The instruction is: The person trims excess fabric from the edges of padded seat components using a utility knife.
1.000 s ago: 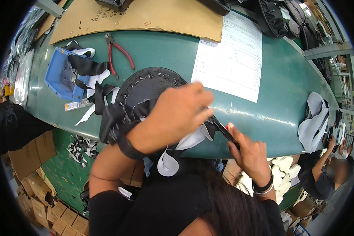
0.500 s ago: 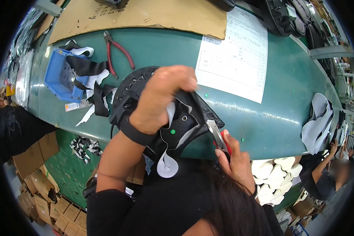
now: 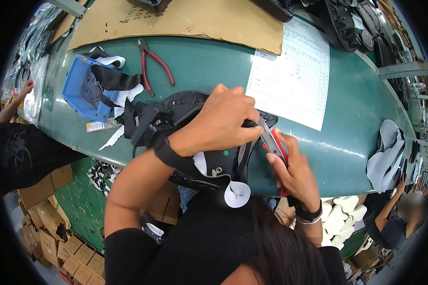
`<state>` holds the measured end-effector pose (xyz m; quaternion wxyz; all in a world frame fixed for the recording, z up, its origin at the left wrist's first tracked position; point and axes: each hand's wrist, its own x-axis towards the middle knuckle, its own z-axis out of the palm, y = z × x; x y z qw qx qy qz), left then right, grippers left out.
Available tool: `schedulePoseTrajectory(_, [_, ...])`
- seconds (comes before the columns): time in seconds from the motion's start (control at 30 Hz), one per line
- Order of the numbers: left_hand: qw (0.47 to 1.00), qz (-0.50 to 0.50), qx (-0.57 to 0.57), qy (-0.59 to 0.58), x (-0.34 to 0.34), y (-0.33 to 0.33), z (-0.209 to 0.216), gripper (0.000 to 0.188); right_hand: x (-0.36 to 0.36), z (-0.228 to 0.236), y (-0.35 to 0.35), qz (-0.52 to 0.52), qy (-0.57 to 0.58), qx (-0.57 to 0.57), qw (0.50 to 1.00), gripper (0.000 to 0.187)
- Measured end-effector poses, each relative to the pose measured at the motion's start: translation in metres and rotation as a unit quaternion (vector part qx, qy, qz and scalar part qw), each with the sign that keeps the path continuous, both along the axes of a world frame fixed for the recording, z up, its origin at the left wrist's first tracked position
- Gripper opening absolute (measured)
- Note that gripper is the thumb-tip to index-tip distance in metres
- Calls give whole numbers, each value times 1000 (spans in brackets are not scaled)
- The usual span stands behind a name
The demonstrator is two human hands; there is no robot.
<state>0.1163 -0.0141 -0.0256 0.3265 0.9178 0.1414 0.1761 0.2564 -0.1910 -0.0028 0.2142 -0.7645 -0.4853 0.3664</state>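
Note:
A black padded piece (image 3: 226, 163) with a leather-like cover lies at the table's near edge, with a metal eyelet and a green dot on it. My left hand (image 3: 228, 114) is closed over its right part, pinching a black edge or strip of the cover. In my right hand (image 3: 297, 168) is a red utility knife (image 3: 272, 142), its metal front end close by my left fingertips. Whether the blade touches the material, I cannot tell. From the piece's near side hangs a curled white-backed strip (image 3: 237, 194). My left hand and wrist hide part of the piece.
Red-handled cutting pliers (image 3: 156, 69) lie beyond the piece, beside a blue bin (image 3: 81, 88) with black and white scraps. Cardboard (image 3: 185, 26) and a printed sheet (image 3: 292, 80) are at the back. Grey pieces (image 3: 385, 152) lie far right. Other people stand left and right.
My left hand has lowered and moved right, towards the knife. The black piece has turned and shifted, and its curled strip now hangs further right. My right hand still holds the knife.

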Motion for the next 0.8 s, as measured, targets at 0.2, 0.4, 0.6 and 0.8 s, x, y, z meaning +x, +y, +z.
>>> schedulePoseTrajectory(0.2, [920, -29, -366, -134, -2, 12, 10, 27, 8, -5, -21, 103, 93, 68, 988, 48])
schedulePoseTrajectory(0.4, [921, 130, -337, -144, -23, 28, 10, 25, 16, 33, -33, 258, -56, -130, 956, 47])
schedulePoseTrajectory(0.6, [963, 142, -109, 202, -83, 19, 52, 28, 40, 34, -10, 270, -233, -38, 934, 49])
schedulePoseTrajectory(0.8, [895, -131, -419, -76, -70, 8, 36, 35, 47, 37, 23, 341, -210, -21, 916, 50])
